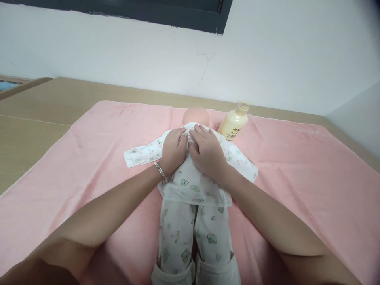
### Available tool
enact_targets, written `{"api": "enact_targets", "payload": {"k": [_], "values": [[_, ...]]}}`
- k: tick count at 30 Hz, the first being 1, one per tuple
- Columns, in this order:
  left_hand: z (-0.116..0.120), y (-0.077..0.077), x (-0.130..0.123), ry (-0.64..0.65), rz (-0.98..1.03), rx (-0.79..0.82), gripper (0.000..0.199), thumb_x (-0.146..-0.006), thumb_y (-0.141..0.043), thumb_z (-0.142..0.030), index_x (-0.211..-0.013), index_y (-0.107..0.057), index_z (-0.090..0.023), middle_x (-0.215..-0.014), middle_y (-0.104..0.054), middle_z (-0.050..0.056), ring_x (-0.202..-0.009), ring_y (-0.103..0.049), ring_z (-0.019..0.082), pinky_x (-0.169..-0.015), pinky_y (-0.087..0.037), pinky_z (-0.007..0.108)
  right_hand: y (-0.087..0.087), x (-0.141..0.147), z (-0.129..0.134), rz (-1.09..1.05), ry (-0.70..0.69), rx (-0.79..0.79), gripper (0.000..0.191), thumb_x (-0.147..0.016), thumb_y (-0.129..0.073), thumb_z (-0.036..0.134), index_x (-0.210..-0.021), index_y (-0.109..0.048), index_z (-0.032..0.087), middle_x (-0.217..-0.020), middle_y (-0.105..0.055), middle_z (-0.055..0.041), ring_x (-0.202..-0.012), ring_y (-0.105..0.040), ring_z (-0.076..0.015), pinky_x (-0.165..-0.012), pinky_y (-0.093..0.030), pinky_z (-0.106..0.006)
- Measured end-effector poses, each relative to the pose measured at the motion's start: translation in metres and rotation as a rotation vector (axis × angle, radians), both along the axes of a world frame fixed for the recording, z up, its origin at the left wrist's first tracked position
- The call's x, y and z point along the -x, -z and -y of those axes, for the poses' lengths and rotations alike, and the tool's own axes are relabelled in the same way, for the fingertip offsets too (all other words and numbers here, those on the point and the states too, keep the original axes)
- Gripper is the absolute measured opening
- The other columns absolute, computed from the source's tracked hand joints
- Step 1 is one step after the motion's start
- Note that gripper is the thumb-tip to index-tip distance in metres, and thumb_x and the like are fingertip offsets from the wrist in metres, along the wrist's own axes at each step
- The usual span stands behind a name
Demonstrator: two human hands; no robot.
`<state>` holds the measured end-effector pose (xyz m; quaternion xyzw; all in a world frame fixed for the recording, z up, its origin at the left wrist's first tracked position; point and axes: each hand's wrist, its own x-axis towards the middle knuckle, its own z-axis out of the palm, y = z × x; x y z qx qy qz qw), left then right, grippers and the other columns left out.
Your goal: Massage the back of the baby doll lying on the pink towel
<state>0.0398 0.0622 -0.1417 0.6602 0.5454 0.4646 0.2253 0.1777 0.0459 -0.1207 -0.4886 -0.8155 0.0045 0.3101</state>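
Note:
A baby doll lies on a pink cloth (115,130), its bald head (196,116) at the far end. It wears a white printed shirt (190,186) with sleeves spread to both sides, and matching trousers (178,233) with rolled cuffs. My left hand (174,149) rests flat on the left upper part of the shirt, with a silver bangle at the wrist. Beside it my right hand (207,151) lies on the upper right part, fingers stretched toward the doll's head. Neither hand grips anything. The doll's face is not visible.
A pale yellow pump bottle (234,124) is on the cloth, right of the doll's head. Under the cloth is a wooden surface (35,107), bordered at the back by a white wall (133,51). A dark frame (178,18) is on the wall.

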Motion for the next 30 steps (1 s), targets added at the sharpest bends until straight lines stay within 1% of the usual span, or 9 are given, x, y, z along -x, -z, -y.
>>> {"api": "enact_targets", "payload": {"k": [4,7,10,13,20,23,26,28,30], "values": [[0.000,0.000,0.000,-0.018,0.021,0.002,0.039,-0.095,-0.041,-0.037,-0.113,-0.072,-0.021,-0.124,-0.074,0.008,-0.117,-0.065,0.023,-0.112,-0.050,0.041,-0.010,-0.003,0.003,-0.066,-0.006,-0.038,0.048,-0.096,-0.039,0.019,-0.135,-0.064,0.008,-0.150,-0.054,-0.0181,-0.147,-0.045,-0.0316,-0.123,-0.041,-0.055],[0.000,-0.001,0.001,-0.009,0.031,0.012,0.038,-0.095,-0.041,-0.036,-0.111,-0.073,-0.021,-0.124,-0.075,0.008,-0.117,-0.066,0.024,-0.111,-0.050,0.041,-0.010,-0.001,0.007,-0.051,-0.015,-0.073,0.047,-0.095,-0.037,0.016,-0.131,-0.066,0.009,-0.148,-0.056,-0.0164,-0.146,-0.047,-0.0301,-0.123,-0.040,-0.055],[0.000,-0.002,0.001,0.000,0.039,0.031,0.039,-0.093,-0.042,-0.033,-0.112,-0.074,-0.020,-0.123,-0.075,0.008,-0.117,-0.066,0.024,-0.112,-0.050,0.042,-0.003,0.005,0.008,0.015,-0.046,-0.023,0.044,-0.096,-0.038,0.015,-0.127,-0.069,0.009,-0.147,-0.057,-0.0161,-0.145,-0.048,-0.0318,-0.126,-0.036,-0.058],[-0.001,-0.003,0.002,-0.005,0.040,0.046,0.042,-0.090,-0.045,-0.030,-0.119,-0.073,-0.017,-0.128,-0.073,0.008,-0.121,-0.065,0.024,-0.116,-0.048,0.044,-0.011,0.001,0.002,0.022,-0.052,0.020,0.043,-0.095,-0.042,0.015,-0.129,-0.068,0.009,-0.148,-0.056,-0.0164,-0.145,-0.048,-0.0317,-0.127,-0.035,-0.056],[0.001,-0.008,0.001,-0.042,-0.005,0.087,0.047,-0.089,-0.046,-0.032,-0.125,-0.071,-0.015,-0.135,-0.071,0.009,-0.129,-0.062,0.026,-0.122,-0.044,0.045,-0.072,-0.067,-0.021,-0.222,0.127,-0.045,0.048,-0.096,-0.045,0.021,-0.140,-0.062,0.017,-0.154,-0.052,-0.0092,-0.148,-0.046,-0.0329,-0.123,-0.042,-0.060],[-0.001,-0.014,0.001,-0.043,-0.042,0.098,0.046,-0.089,-0.046,-0.033,-0.123,-0.071,-0.016,-0.133,-0.072,0.009,-0.127,-0.063,0.027,-0.121,-0.045,0.046,-0.089,-0.095,-0.027,-0.340,0.226,-0.045,0.049,-0.096,-0.048,0.022,-0.142,-0.061,0.017,-0.156,-0.050,-0.0112,-0.150,-0.043,-0.0322,-0.124,-0.041,-0.057],[-0.006,-0.023,0.000,-0.045,-0.114,0.174,0.041,-0.090,-0.046,-0.034,-0.117,-0.073,-0.020,-0.129,-0.073,0.009,-0.125,-0.065,0.030,-0.121,-0.045,0.051,-0.094,-0.112,-0.035,-0.390,0.291,0.001,0.052,-0.095,-0.050,0.019,-0.146,-0.056,0.011,-0.160,-0.043,-0.0162,-0.154,-0.035,-0.0310,-0.127,-0.036,-0.052],[-0.010,-0.031,-0.004,-0.066,-0.123,0.210,0.046,-0.089,-0.052,-0.034,-0.130,-0.067,-0.021,-0.142,-0.065,0.012,-0.136,-0.058,0.034,-0.124,-0.042,0.055,-0.090,-0.119,-0.045,-0.295,0.282,0.007,0.057,-0.097,-0.050,0.020,-0.153,-0.048,0.010,-0.164,-0.035,-0.0172,-0.156,-0.029,-0.0334,-0.128,-0.034,-0.053],[-0.012,-0.040,-0.014,-0.061,-0.096,0.175,0.068,-0.085,-0.061,-0.032,-0.151,-0.048,-0.023,-0.161,-0.047,0.013,-0.153,-0.042,0.035,-0.129,-0.036,0.055,-0.081,-0.123,-0.058,-0.147,0.219,-0.029,0.059,-0.100,-0.046,0.024,-0.157,-0.040,0.014,-0.168,-0.028,-0.0134,-0.158,-0.024,-0.0361,-0.128,-0.031,-0.058]]}}
